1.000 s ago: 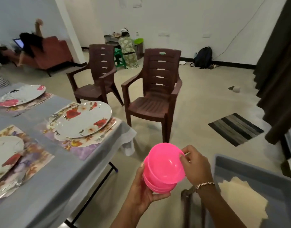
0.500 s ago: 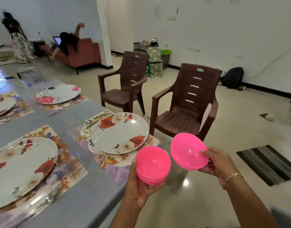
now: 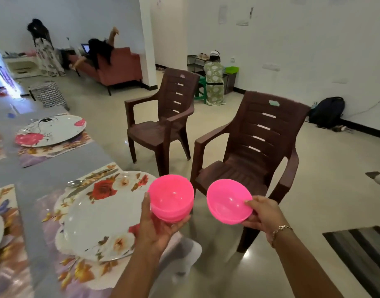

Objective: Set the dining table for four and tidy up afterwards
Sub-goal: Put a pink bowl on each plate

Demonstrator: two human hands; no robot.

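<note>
Pink plastic caught the eye. The left hand (image 3: pixel 157 231) had its grip clamped under and around a nested stack of bowls (image 3: pixel 172 196). The right hand (image 3: pixel 263 214) pinched a single bowl (image 3: pixel 225 201) by its rim. The two were held apart in the air, near the edge of the counter (image 3: pixel 56 166). I judged the bowls were being dealt out to the four places. The next move called for carrying the single bowl left to the nearest plate (image 3: pixel 99 222) and setting it down level. I couldn't tell how many bowls the stack held. The plate at the far left was cut off.
</note>
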